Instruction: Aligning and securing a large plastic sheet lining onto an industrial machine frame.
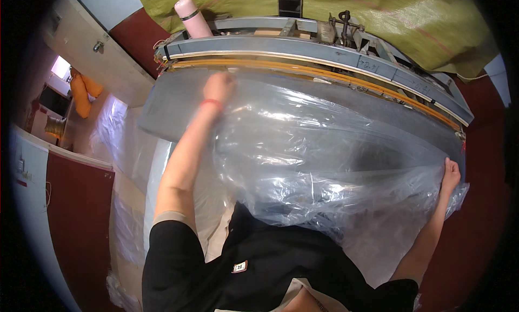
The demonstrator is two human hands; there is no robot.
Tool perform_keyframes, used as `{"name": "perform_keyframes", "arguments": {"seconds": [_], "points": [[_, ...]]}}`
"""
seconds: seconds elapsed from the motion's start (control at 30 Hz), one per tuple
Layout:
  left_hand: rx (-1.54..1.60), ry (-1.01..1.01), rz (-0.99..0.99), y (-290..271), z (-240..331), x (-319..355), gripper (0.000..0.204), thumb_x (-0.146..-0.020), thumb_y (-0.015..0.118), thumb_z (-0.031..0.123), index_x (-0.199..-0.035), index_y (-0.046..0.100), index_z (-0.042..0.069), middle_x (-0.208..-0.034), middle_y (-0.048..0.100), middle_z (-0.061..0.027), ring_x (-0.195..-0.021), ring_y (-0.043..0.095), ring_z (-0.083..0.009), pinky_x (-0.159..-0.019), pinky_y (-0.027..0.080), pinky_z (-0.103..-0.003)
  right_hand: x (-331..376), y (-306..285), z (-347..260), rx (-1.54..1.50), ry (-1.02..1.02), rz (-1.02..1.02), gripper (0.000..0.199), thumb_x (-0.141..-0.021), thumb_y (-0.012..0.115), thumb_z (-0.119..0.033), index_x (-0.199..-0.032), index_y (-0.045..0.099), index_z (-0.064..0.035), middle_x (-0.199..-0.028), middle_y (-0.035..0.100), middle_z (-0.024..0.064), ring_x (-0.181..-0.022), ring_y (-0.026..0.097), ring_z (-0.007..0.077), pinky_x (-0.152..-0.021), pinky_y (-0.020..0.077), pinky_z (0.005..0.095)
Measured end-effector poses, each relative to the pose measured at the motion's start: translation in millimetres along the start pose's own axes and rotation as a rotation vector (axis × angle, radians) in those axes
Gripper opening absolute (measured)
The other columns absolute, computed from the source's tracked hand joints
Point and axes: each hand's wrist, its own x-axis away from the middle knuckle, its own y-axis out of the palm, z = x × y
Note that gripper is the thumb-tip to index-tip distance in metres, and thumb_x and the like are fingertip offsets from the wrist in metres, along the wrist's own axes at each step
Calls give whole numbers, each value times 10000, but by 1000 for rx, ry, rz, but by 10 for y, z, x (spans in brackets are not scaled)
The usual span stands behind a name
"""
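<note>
On the grey bench [162, 112], left hand [218, 88] and right hand [450, 174] pinch the clear plastic bag [324, 160], fingers closed on its edges; bag spread, mouth near sealer bar [324, 69], apparently unsealed.

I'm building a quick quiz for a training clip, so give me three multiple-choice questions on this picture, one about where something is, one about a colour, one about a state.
1. Where does the pink bottle stand?
A. on the grey machine frame, at its left end
B. on the floor
C. in the right hand

2. What colour is the band on the left wrist?
A. blue
B. red
C. white

3. How is the clear plastic bag held?
A. folded flat, untouched
B. by one hand only
C. spread between both hands

Answers:
1 A, the bottle rises from the frame's upper left end.
2 B, a red band circles the wrist below the left hand.
3 C, the left hand grips its top and the right hand its right edge.
</note>
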Motion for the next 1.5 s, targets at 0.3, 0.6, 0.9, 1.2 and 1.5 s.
{"name": "perform_keyframes", "arguments": {"seconds": [0.3,0.6,0.9,1.2,1.5], "points": [[919,-347,523,58,35,-278,156,-793,465,157,-737,490,14,-658,514,-82,-609,476,-183,-592,408,-304,-443,567,-143,-487,158,306,183,-829,560,-195,-919,581,-36,-723,538,-2,-622,474,91,-564,388,227],[904,-228,510,361,-436,-537,152,-847,485,146,-716,492,70,-609,461,39,-516,370,-36,-461,316,-182,-780,1297,-586,-584,148,179,163,-803,598,-186,-768,545,-35,-635,499,-22,-576,421,69,-549,369,213],[885,-382,563,326,-425,-564,95,-781,537,35,-794,445,60,-623,476,15,-544,421,-50,-491,357,-174,-790,1202,-750,-505,182,283,119,-762,588,-132,-736,511,-45,-596,517,9,-518,453,76,-493,373,212],[1022,-414,637,219,-671,-493,163,-798,512,109,-923,494,6,-863,550,-104,-751,539,-180,-722,443,-279,-693,1057,-850,-784,194,200,146,-823,549,-176,-759,552,-45,-613,518,-3,-549,447,55,-502,363,195],[253,-259,126,-241,-444,201,271,-788,579,241,-910,588,-1,-814,611,-95,-786,581,-215,-724,443,-318,801,-65,-1197,-154,-6,292,359,-862,523,-190,-590,424,22,-531,297,15,-532,280,72,-462,265,261]]}}
